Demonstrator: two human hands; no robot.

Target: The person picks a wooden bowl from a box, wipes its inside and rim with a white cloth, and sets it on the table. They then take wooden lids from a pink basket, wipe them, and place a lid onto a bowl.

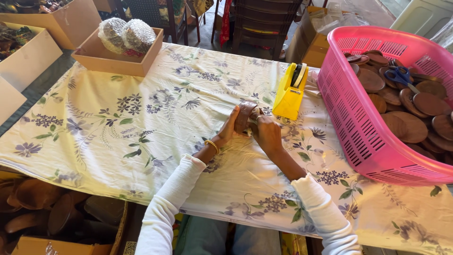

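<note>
White sleeves lead up to both hands. Left hand [230,128] and right hand [267,133] clasp a brown disc [245,114] on edge between curled fingers. Just beyond the fingertips stands a yellow tape dispenser [289,94]; right of it, a pink basket [349,113].

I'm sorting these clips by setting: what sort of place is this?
Probably a small craft packing workshop: a pink basket heaped with brown wooden discs, a yellow tape dispenser, and cardboard boxes around a cloth-covered table.

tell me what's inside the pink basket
The pink basket holds a heap of round brown wooden discs, with blue-handled scissors lying on top. Whatever lies under the heap, and the basket's floor, is covered.
</note>
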